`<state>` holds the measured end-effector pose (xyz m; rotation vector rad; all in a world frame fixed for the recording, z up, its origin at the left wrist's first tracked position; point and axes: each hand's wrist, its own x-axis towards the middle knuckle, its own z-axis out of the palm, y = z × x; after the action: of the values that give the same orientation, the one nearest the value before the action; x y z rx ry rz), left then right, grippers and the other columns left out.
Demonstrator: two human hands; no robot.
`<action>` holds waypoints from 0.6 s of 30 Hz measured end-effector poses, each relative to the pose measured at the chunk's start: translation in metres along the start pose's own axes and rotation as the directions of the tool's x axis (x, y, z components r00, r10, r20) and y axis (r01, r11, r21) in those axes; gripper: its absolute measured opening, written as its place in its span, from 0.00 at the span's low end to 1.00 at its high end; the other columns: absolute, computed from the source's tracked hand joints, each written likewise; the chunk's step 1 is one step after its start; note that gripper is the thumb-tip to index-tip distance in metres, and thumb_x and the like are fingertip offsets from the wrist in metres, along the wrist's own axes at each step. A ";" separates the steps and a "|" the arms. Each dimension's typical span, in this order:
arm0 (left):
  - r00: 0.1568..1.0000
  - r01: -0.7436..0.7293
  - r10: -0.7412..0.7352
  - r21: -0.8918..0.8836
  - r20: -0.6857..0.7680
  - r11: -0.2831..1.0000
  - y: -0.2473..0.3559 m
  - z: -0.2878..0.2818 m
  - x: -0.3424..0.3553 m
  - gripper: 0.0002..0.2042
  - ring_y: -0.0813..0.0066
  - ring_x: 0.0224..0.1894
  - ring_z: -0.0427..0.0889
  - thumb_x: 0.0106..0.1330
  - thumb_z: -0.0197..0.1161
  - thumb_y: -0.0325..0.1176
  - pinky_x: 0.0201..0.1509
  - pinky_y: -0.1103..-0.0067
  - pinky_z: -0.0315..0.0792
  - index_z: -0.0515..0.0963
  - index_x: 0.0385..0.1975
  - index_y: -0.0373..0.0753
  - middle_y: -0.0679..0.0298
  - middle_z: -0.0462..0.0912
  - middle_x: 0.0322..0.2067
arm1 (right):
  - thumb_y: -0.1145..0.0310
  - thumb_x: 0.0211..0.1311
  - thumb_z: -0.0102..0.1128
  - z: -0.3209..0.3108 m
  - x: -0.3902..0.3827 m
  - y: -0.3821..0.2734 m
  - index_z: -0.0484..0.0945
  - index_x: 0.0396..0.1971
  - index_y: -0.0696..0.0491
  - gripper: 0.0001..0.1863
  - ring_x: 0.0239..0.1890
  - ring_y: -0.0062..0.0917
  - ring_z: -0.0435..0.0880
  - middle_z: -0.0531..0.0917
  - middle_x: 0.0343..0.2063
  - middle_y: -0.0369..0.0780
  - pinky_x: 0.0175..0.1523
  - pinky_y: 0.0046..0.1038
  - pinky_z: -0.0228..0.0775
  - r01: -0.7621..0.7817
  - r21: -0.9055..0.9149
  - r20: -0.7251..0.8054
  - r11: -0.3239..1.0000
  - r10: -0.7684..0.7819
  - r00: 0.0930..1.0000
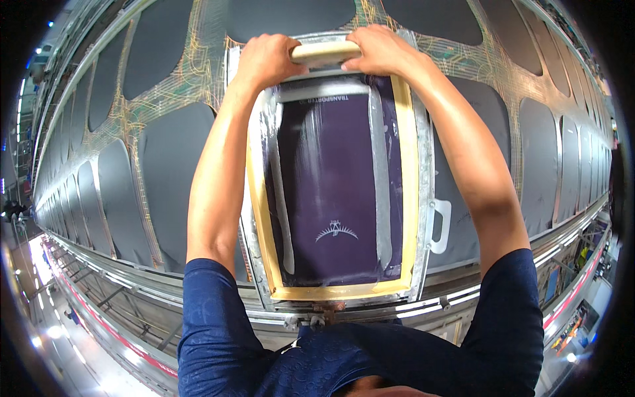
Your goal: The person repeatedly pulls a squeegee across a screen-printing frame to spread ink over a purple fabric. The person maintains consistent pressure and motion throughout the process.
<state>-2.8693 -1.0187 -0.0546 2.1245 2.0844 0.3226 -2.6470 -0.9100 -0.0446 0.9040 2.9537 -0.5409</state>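
Left hand (266, 59) and right hand (378, 51) both closed round the cream bar (325, 52), one per end. Bar sits at the far end of the framed screen (324, 178); purple mesh runs from under the grip back toward the torso. Bracket handle (438, 227) right-rear of grip. Dark panels (173, 182) out both sides.

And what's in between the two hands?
In the head view, a pale, rounded handle spans between the left hand and the right hand; each grips one end.
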 end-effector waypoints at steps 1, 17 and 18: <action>1.000 -0.007 0.007 0.021 -0.011 1.000 -0.001 0.002 -0.004 0.18 0.55 0.36 0.87 0.48 0.78 0.47 0.44 0.62 0.80 0.88 0.37 0.47 0.60 0.88 0.30 | 0.59 0.52 0.75 0.005 0.000 -0.003 0.86 0.39 0.57 0.19 0.42 0.47 0.87 0.87 0.33 0.51 0.49 0.43 0.77 0.038 0.034 -0.058 0.999 -0.036 0.998; 0.990 -0.109 0.097 -0.112 -0.103 0.988 0.152 0.033 -0.356 0.10 0.67 0.27 0.82 0.45 0.77 0.33 0.38 0.67 0.66 0.85 0.27 0.47 0.68 0.84 0.22 | 0.72 0.42 0.70 0.107 -0.323 -0.189 0.84 0.31 0.51 0.12 0.41 0.36 0.81 0.83 0.28 0.41 0.54 0.39 0.67 0.061 0.089 -0.085 0.994 -0.053 0.995; 0.992 -0.101 0.090 -0.126 -0.084 0.987 0.155 0.032 -0.364 0.10 0.67 0.28 0.81 0.45 0.77 0.33 0.39 0.68 0.65 0.85 0.28 0.46 0.69 0.84 0.23 | 0.72 0.42 0.70 0.108 -0.330 -0.191 0.85 0.34 0.51 0.13 0.41 0.37 0.81 0.85 0.29 0.41 0.54 0.38 0.66 0.076 0.086 -0.078 0.993 -0.069 0.995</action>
<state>-2.7155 -1.3851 -0.0640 2.1713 1.9462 0.5464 -2.4862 -1.2723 -0.0501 0.8453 3.0628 -0.6595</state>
